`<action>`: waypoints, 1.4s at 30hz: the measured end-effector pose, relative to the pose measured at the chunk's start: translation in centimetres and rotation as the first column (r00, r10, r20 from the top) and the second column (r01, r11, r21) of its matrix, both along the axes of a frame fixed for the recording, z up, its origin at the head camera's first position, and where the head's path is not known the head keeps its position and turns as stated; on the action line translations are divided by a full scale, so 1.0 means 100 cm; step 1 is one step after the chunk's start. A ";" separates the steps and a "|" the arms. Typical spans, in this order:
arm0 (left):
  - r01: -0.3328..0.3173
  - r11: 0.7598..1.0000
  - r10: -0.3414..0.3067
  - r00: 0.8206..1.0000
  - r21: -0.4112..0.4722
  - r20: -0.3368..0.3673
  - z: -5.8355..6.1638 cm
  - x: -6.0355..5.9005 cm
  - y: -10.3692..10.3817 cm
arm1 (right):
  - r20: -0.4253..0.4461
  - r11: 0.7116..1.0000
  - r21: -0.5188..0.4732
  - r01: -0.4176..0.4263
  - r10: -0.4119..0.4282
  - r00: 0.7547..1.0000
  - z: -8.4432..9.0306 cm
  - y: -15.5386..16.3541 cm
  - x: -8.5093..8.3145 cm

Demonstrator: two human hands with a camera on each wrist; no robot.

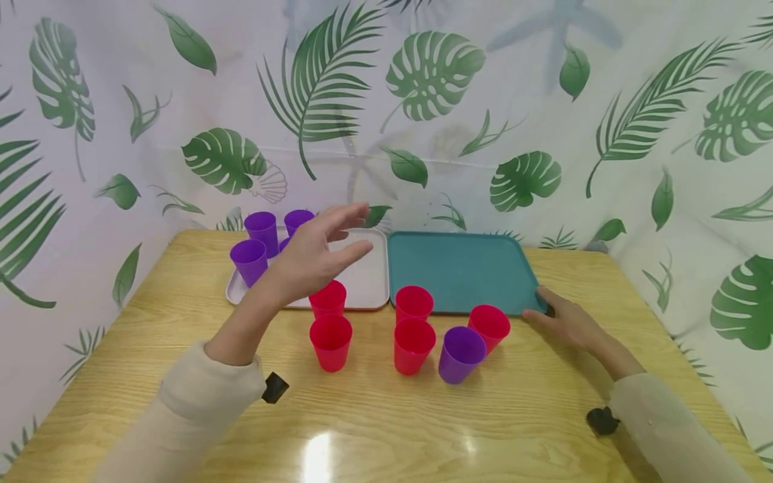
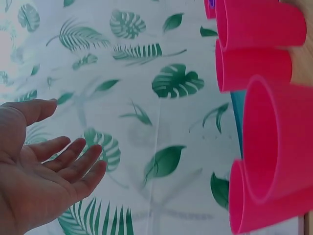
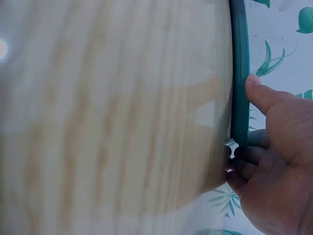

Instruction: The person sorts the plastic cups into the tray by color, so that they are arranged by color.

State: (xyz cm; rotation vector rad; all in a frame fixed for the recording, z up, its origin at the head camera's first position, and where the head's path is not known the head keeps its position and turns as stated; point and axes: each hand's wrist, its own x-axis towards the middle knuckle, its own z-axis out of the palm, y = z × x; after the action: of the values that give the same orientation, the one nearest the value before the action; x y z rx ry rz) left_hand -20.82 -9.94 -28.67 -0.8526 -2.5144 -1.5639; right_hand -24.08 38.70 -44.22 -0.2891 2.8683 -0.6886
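My left hand (image 1: 311, 258) hangs raised over the white tray (image 1: 371, 278), fingers loosely spread with nothing in them, as the left wrist view also shows. At the teal tray's (image 1: 455, 274) near right corner, my right hand (image 1: 570, 325) holds the rim between thumb and fingers. In the right wrist view the thumb lies on the tray's edge (image 3: 240, 73) and the fingers bend round the corner. Several purple cups (image 1: 248, 261) stand upright on the white tray's left part, partly hidden by my left hand.
In front of the trays stand upright red cups: a left pair (image 1: 331, 345), a middle pair (image 1: 413, 349) and one more (image 1: 490, 325) on the right. A purple cup (image 1: 461, 355) stands beside that last one. A leaf-patterned cloth (image 1: 447, 147) hangs behind the wooden table (image 1: 386, 422).
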 end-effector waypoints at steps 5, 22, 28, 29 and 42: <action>0.087 0.996 -0.088 0.995 -0.008 -0.038 -0.005 0.009 0.020 | -0.001 1.000 0.006 0.003 -0.003 1.000 0.000 0.000 0.000; 0.264 0.957 -0.259 0.964 -0.120 0.057 -0.045 0.028 0.085 | -0.004 1.000 -0.010 -0.006 0.006 1.000 0.000 0.000 0.001; 0.281 0.944 -0.268 0.958 -0.170 0.098 -0.055 0.032 0.099 | -0.004 1.000 -0.006 -0.007 0.007 1.000 0.001 0.000 0.002; 0.281 0.943 -0.267 0.958 -0.180 0.102 -0.057 0.033 0.102 | -0.005 1.000 -0.007 -0.009 0.009 1.000 0.001 0.000 0.002; 0.247 0.880 -0.238 0.968 -0.406 0.075 -0.076 0.032 0.121 | -0.003 1.000 0.000 -0.002 0.002 1.000 -0.001 0.001 -0.001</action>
State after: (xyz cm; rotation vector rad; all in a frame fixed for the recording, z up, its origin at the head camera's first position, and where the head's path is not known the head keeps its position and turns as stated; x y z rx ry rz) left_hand -17.57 2.15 -36.25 -1.2465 -2.9044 -1.0989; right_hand -24.13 38.80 -44.32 -0.2929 2.8707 -0.6889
